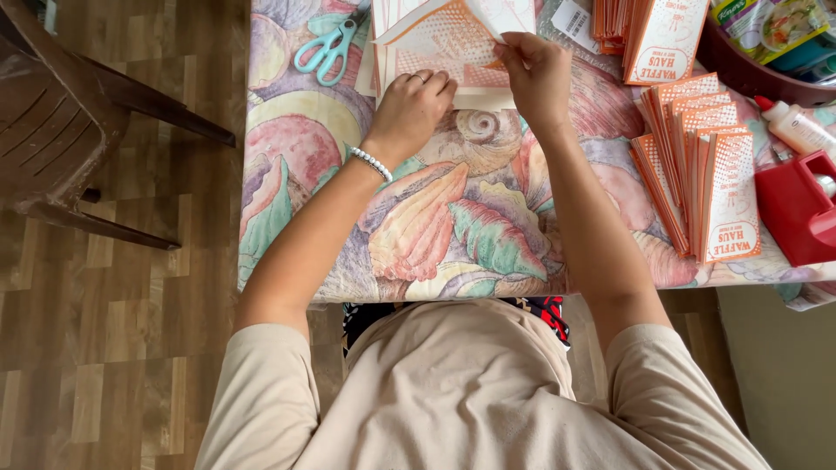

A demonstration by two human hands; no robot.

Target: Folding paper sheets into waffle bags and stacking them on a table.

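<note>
One pair of teal scissors (326, 48) lies left of the sheet (444, 52), the orange-and-white printed paper both hands work on at the table's far edge. Right of the sheet are two groups of finished orange bags: a fanned row (701, 165) of about seven, and a tighter stack (649, 35) further back whose count cannot be told. Further right of the sheet sit one white glue bottle (797, 126), one red tape dispenser (797, 209) and one dark bowl (758, 65) holding packets.

The table (418, 235) wears a cloth printed with large shells and leaves in pink, green and cream. The floor is brown wood-pattern boards, and one dark brown chair (61, 113) stands well left of the sheet.

The left hand (411, 109), a beaded bracelet (373, 163) at its wrist, is loosely curled, knuckles up, pressing the sheet's near edge to the table. The right hand (535, 74) is raised just right of it, thumb and fingertips pinching a folded flap of the sheet and lifting it off the cloth. Both forearms reach straight out from the body, nearly parallel, elbows over the near table edge.
</note>
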